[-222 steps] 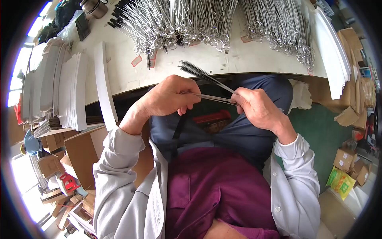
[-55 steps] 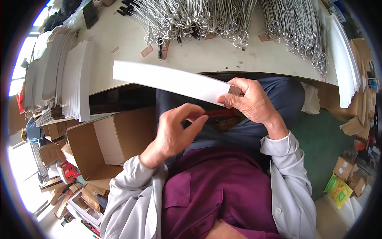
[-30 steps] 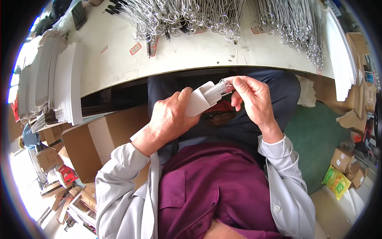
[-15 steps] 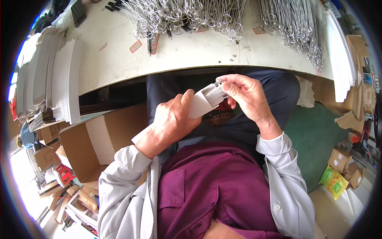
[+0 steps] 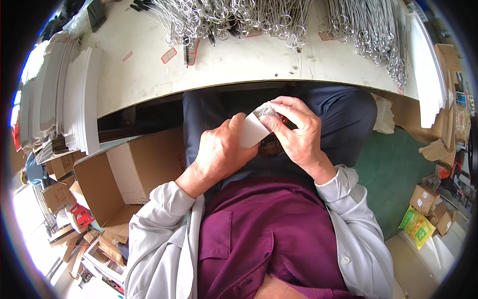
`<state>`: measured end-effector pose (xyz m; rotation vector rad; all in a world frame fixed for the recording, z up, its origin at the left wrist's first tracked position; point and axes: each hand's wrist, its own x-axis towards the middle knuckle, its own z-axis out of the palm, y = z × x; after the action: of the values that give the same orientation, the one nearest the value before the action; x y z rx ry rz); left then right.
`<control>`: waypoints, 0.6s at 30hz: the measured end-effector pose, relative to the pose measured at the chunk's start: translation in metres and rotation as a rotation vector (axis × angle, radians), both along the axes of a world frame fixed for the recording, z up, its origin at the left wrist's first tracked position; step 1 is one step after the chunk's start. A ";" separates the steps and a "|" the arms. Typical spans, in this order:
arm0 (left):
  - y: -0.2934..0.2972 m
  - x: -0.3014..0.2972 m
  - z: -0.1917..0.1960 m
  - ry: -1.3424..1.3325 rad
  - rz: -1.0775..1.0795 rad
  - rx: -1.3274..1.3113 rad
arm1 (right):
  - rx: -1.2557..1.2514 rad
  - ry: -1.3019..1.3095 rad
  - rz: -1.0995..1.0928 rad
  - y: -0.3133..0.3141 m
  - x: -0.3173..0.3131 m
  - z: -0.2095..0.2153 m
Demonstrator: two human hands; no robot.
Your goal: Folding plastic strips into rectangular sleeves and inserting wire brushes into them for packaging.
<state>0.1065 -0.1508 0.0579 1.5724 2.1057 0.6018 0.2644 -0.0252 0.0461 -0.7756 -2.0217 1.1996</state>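
My left hand [image 5: 219,152] is wrapped around a slim white cardboard box [image 5: 253,132], held at a tilt above my lap. At the box's upper end, the ring ends of a bundle of wire brushes [image 5: 268,110] show in the opening. My right hand [image 5: 302,133] closes over that end, thumb and fingers against the metal rings and the box rim. The rest of the bundle is hidden inside the box and behind my fingers.
A white table [image 5: 149,74] lies ahead, bearing piles of ring-ended wire brushes [image 5: 239,20]. Flat white box blanks [image 5: 82,99] stand stacked at the left; more white card [image 5: 429,74] lies at the right. An open cardboard carton [image 5: 102,184] sits to my left.
The wire bundle has slid deeper into the white box; only its ring ends now show. My right hand has moved slightly left, closer to the box's opening.
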 end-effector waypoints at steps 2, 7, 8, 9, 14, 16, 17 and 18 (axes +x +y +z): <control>0.000 0.000 0.002 -0.022 -0.001 -0.010 | -0.004 0.082 -0.022 -0.004 -0.001 -0.006; -0.002 0.002 0.001 -0.074 0.012 -0.050 | -0.346 0.165 -0.114 -0.015 -0.006 -0.011; -0.002 0.002 0.001 -0.085 0.018 -0.058 | -0.335 0.182 -0.120 -0.017 -0.009 -0.010; -0.003 0.002 0.000 -0.095 0.025 -0.066 | -0.323 0.199 -0.125 -0.018 -0.010 -0.010; -0.008 0.003 -0.005 -0.093 0.015 -0.076 | -0.214 0.014 0.018 -0.012 0.000 -0.012; -0.011 0.004 -0.008 -0.095 0.013 -0.080 | -0.242 -0.038 0.061 -0.013 0.002 -0.013; -0.012 0.005 -0.008 -0.104 0.023 -0.058 | -0.229 -0.040 0.088 -0.014 0.003 -0.013; -0.013 0.006 -0.009 -0.114 0.032 -0.036 | -0.216 -0.043 0.116 -0.014 0.003 -0.014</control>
<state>0.1125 -0.1635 0.0494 1.4531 2.0493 0.6448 0.2677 -0.0388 0.0324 -0.8018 -2.0170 1.4985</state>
